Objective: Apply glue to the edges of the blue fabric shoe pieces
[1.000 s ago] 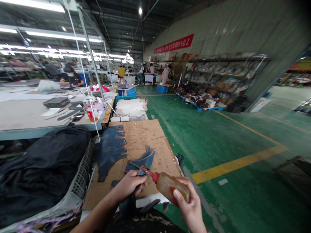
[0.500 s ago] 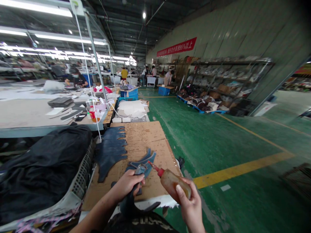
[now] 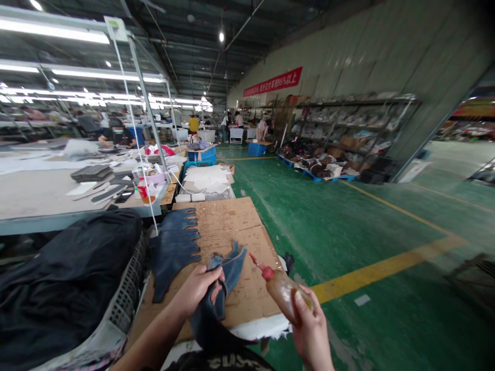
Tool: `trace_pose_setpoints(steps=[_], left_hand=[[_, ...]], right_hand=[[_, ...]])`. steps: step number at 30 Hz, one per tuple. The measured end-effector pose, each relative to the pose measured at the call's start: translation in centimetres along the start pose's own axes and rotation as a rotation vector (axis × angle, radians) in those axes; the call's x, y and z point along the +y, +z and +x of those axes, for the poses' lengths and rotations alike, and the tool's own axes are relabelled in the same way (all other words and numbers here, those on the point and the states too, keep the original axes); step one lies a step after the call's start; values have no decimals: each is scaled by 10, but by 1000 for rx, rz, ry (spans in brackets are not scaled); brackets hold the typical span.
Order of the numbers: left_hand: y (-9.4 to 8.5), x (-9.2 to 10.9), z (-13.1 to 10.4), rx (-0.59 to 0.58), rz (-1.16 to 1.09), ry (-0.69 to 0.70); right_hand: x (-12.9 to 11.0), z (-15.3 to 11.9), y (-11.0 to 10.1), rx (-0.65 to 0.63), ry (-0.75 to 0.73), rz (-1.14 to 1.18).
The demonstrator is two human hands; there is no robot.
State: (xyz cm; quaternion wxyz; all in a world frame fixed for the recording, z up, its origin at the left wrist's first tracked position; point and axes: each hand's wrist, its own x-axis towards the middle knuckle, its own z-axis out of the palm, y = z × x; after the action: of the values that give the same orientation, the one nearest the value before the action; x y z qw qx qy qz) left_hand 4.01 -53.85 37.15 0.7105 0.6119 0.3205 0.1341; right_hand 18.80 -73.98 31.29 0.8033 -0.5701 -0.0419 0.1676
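I saw a flat brown cardboard sheet (image 3: 253, 291), marked with small dark spots. On its left part lay dark blue, leather-like pieces (image 3: 174, 242) in a row; nearer its middle lay curved, pointed blue material (image 3: 234, 269).

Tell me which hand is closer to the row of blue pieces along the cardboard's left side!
Left. The left hand is close to the row of blue pieces, at its near right, holding a dark strip; the right hand is farther right, holding the bottle.

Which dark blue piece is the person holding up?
The long strip gripped in the left hand, hanging in a curve below the fingers. The other dark blue pieces lie on the cardboard instead.
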Motion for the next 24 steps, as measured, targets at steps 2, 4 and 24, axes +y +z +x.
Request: trace_pose_setpoints(steps=[2, 4, 24], left_hand=[[-2, 9, 10, 92, -84, 39], [-4, 20, 21, 166, -185, 66], [47, 70, 70, 52, -531, -122]], right_hand=[[1, 6, -9, 12, 112, 217], [3, 10, -20, 27, 205, 355], [33, 18, 10, -498, 599, 731]])
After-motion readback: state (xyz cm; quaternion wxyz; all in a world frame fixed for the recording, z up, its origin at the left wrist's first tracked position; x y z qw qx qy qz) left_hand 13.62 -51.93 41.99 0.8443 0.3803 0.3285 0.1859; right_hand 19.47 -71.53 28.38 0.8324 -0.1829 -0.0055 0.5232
